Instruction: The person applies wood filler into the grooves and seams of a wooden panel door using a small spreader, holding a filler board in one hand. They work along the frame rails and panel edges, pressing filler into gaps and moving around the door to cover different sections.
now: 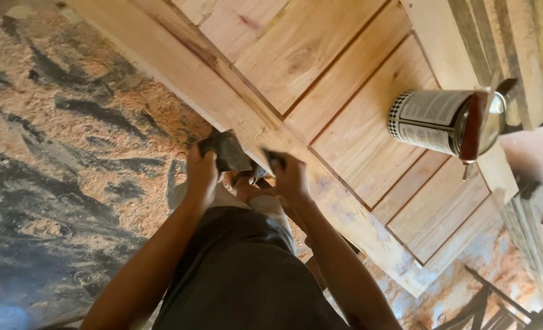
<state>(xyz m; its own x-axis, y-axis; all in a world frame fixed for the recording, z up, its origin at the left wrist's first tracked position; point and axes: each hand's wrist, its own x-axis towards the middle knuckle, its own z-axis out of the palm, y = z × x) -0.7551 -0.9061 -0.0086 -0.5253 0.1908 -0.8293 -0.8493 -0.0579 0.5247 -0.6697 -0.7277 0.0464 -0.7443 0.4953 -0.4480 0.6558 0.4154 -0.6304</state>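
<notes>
A large wooden panelled door (345,104) lies flat and runs diagonally across the view. My left hand (201,174) grips a dark piece, maybe sandpaper or a cloth (225,150), against the door's near edge. My right hand (290,177) is closed on a small dark object (274,160) at the same edge, just right of the left hand. What that object is I cannot tell. My dark trousers (241,275) fill the lower middle.
An open metal can (433,119) with a stick resting across its rim stands on the door at the right. Sawdust covers the floor (70,153) to the left. Stacked planks (516,49) lie at the top right, with dark metal pieces (497,305) at the bottom right.
</notes>
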